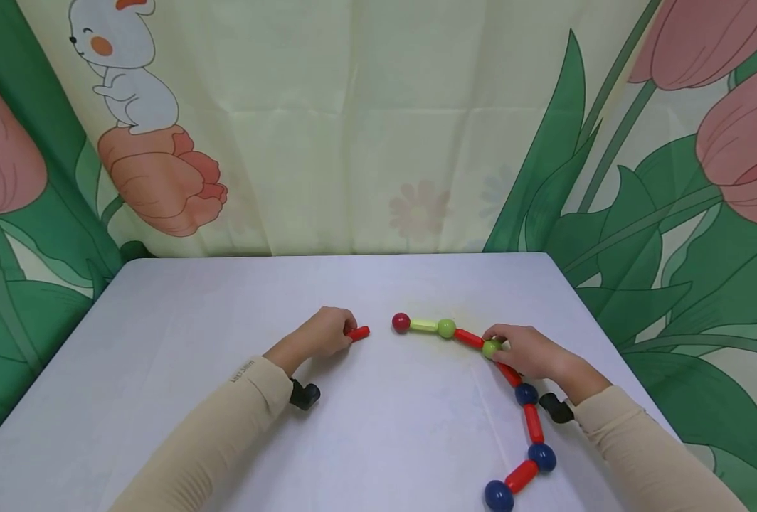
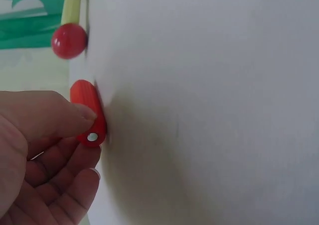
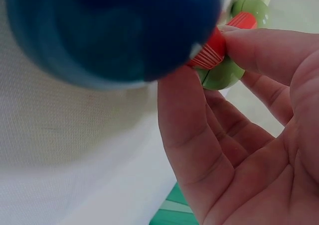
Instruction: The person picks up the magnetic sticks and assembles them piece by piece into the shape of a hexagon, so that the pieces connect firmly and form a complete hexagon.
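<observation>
My left hand point(image 1: 326, 331) pinches a short red rod point(image 1: 360, 333) between thumb and fingers, just above or on the white table. In the left wrist view the rod point(image 2: 89, 105) shows a small silvery dot on its near end. A gap separates it from the dark red ball point(image 1: 401, 323) that ends a curved chain of balls and rods. On that chain, my right hand point(image 1: 532, 350) grips a green ball point(image 1: 491, 348), fingertips also close against the adjoining red rod point(image 3: 212, 51). A large blue ball point(image 3: 114, 31) hides part of the right wrist view.
From the dark red ball the chain passes a pale green rod point(image 1: 424, 326) and another green ball point(image 1: 446, 328), then bends toward the front through red rods and blue balls point(image 1: 541, 457). The white table point(image 1: 180, 320) meets a printed curtain point(image 1: 302, 142) behind.
</observation>
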Available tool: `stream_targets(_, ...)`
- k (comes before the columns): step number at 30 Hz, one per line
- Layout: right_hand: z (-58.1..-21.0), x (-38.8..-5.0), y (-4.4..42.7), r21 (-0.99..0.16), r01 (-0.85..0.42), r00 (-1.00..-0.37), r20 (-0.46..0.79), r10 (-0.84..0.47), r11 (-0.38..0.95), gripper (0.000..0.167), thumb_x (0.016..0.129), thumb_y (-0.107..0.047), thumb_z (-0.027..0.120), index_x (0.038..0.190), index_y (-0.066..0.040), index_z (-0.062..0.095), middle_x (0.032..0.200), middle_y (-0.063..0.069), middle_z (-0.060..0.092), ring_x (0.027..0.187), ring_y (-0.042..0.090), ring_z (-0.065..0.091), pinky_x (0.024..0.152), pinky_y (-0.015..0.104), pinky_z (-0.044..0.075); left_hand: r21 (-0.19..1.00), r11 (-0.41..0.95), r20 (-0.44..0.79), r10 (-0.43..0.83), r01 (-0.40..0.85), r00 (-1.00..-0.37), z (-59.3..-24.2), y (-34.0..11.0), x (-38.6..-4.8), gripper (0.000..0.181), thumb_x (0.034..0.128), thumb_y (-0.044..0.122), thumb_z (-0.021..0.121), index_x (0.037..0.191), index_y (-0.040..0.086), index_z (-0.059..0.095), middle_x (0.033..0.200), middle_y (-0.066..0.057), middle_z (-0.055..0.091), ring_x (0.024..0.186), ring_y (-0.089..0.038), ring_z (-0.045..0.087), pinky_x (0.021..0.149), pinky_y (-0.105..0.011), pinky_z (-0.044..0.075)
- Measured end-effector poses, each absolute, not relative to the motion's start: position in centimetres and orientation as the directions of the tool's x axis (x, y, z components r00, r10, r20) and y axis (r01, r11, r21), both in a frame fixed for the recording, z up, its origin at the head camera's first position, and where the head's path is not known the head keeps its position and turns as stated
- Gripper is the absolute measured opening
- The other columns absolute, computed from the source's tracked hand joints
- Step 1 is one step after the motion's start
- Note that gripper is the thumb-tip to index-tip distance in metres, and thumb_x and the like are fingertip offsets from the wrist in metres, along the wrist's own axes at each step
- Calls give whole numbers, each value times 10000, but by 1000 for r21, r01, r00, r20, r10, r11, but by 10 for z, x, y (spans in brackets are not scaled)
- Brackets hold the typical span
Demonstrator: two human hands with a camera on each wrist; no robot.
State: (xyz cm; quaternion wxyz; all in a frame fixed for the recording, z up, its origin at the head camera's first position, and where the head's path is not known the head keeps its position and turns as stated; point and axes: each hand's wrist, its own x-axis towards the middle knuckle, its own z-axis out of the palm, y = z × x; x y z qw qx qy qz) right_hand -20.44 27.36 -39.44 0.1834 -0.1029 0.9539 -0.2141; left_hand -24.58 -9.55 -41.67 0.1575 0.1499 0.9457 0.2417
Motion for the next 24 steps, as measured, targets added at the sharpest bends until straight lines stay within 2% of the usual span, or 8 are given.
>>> stream_targets(11, -395, -204, 273, -453, -114, -909, -312, -277, 884, 357, 941, -96, 671, 1291, -70, 603, 1185, 183, 601, 924, 256, 550, 698, 333, 557, 525, 821, -207, 378, 223, -902, -416, -80, -241, 216, 886, 36, 717, 1099, 41, 680, 927, -28, 630, 853, -194, 564, 808, -315, 525)
stream_targets(24, -395, -205, 275, -455, -127, -909, -302, -287, 881, 352, 939, -98, 669, 1284, -71, 604, 1181, 190, 601, 929, 268, 546, 697, 340, 552, 555, 804, -209, 382, 212, -900, -408, -61, -247, 225, 888, 49, 723, 1108, 37, 674, 908, -29, 623, 829, -199, 560, 747, -284, 518)
